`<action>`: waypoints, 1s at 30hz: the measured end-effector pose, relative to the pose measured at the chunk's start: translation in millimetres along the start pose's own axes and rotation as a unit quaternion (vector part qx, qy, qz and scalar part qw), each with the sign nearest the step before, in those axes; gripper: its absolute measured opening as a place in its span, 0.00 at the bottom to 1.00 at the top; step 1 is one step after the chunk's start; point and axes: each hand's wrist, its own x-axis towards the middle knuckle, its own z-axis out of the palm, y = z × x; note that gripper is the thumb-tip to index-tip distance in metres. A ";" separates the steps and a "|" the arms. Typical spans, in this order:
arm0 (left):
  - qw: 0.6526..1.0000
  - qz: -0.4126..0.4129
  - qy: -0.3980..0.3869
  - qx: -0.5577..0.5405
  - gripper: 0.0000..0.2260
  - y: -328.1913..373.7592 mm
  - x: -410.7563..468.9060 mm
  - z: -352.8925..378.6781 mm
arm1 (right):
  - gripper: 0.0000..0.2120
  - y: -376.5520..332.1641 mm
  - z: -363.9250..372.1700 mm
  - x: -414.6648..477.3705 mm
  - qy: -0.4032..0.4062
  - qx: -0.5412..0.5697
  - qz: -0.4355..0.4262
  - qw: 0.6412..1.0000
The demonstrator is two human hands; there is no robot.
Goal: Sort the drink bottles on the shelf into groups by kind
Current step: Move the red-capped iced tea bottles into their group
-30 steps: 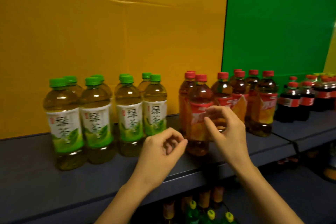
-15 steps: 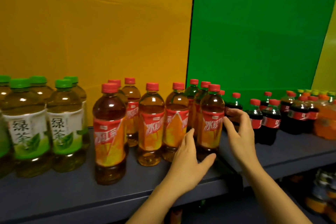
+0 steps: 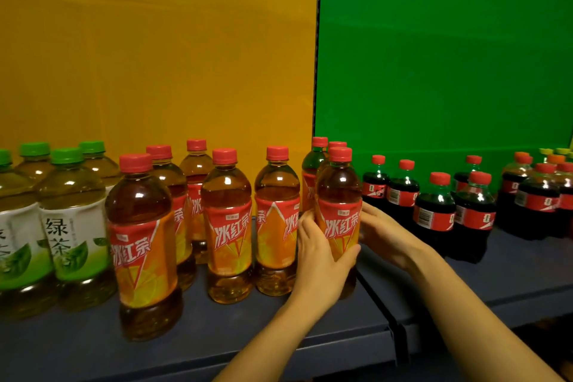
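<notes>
Red-labelled 冰红茶 bottle [image 3: 339, 217] clasped by left hand [image 3: 319, 257] and right hand [image 3: 383, 234]; 绿茶 bottles [image 3: 73, 226] leftward.

Bottle count on shelf [image 3: 217, 329], by kind
Green tea bottles [image 3: 71, 226]: 4 in view. Iced black tea bottles [image 3: 228, 226]: 8. Cola bottles [image 3: 434, 214]: 5 clear; right-edge cluster uncountable.

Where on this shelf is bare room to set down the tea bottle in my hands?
Bare shelf runs along the front edge, from the frontmost red tea bottle to the held bottle. The right board is also free in front of the cola bottles. Behind, the tea bottles stand crowded, narrow gaps only.
</notes>
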 end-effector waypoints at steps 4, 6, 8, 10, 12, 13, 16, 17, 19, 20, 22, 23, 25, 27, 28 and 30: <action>0.998 0.042 0.039 0.016 0.38 -6.1 -5.9 -4.9 | 0.21 7.3 1.0 7.9 -0.015 -0.017 -0.018 1.000; 0.996 0.061 0.050 0.028 0.40 -9.1 -8.5 -8.0 | 0.20 10.7 2.3 9.2 -0.005 -0.035 -0.034 0.999; 0.995 0.067 0.059 0.034 0.40 -11.4 -9.0 -11.0 | 0.19 13.5 4.5 8.4 0.006 -0.047 -0.054 0.997; 0.995 0.064 0.072 0.040 0.40 -13.8 -8.0 -13.4 | 0.18 17.7 6.2 7.8 0.016 -0.046 -0.076 0.996; 0.993 0.055 0.088 0.056 0.40 -15.7 -7.4 -15.7 | 0.18 21.4 7.9 6.3 0.027 -0.043 -0.098 0.994; 0.992 0.050 0.095 0.065 0.40 -17.0 -7.2 -16.8 | 0.18 23.1 7.8 5.9 0.030 -0.041 -0.108 0.993; 0.990 0.032 0.116 0.077 0.39 -20.3 -5.3 -20.6 | 0.19 26.0 5.9 6.0 0.020 -0.052 -0.122 0.991; 0.989 0.025 0.122 0.078 0.39 -21.3 -4.7 -21.5 | 0.20 26.8 4.7 6.3 0.017 -0.062 -0.124 0.990; 0.988 0.011 0.132 0.076 0.39 -22.2 -3.6 -21.6 | 0.23 27.8 1.9 6.8 0.012 -0.088 -0.125 0.988; 0.987 0.008 0.138 0.078 0.39 -22.1 -3.4 -20.9 | 0.25 28.4 0.7 7.0 0.011 -0.103 -0.124 0.987; 0.984 0.002 0.155 0.087 0.39 -21.9 -3.8 -19.3 | 0.28 30.3 -1.0 7.6 0.018 -0.125 -0.123 0.984; 0.981 0.001 0.166 0.095 0.39 -21.3 -4.0 -18.5 | 0.29 31.7 -1.4 8.2 0.026 -0.132 -0.127 0.983; 0.975 0.002 0.189 0.115 0.40 -19.6 -4.6 -17.4 | 0.30 34.4 -1.2 9.1 0.042 -0.139 -0.143 0.979; 0.970 0.010 0.202 0.137 0.41 -16.3 -6.2 -15.5 | 0.29 36.9 -0.8 9.3 0.054 -0.135 -0.155 0.977; 0.967 0.014 0.208 0.150 0.42 -14.0 -7.5 -14.8 | 0.28 37.8 -1.1 9.6 0.058 -0.132 -0.159 0.977; 0.958 0.025 0.217 0.183 0.43 -9.6 -10.0 -14.2 | 0.25 39.9 -2.8 10.5 0.064 -0.132 -0.164 0.975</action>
